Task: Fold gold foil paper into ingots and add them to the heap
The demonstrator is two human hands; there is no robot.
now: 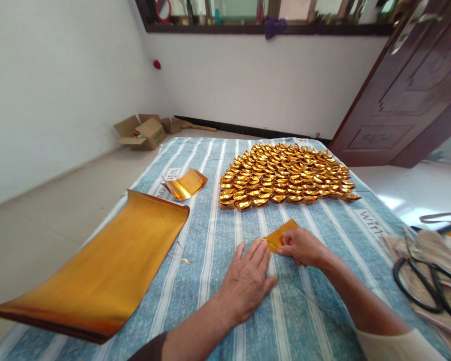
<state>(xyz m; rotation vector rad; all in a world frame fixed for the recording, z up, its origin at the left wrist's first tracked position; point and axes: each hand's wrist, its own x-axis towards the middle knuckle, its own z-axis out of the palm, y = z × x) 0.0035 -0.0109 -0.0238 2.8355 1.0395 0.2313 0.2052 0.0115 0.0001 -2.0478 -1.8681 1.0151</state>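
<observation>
A small folded piece of gold foil paper (276, 239) lies flat on the striped blue cloth (210, 306). My left hand (248, 278) is spread palm down, its fingertips at the left corner of the paper. On the paper's right part, my right hand (298, 244) is closed, with its fingers curled and its thumb along the lower edge. Beyond both hands, many folded gold foil ingots (285, 175) stand in tight rows. To the left are a large stack of gold foil sheets (97, 260) and a smaller curled stack of foil (187, 184).
Black-handled scissors (423, 286) rest on a pinkish cloth (436, 250) at the right. An open cardboard box (145, 133) sits on the floor by the left wall. A brown door (394, 90) stands at the right, and a windowsill (248, 29) with small items runs along the back.
</observation>
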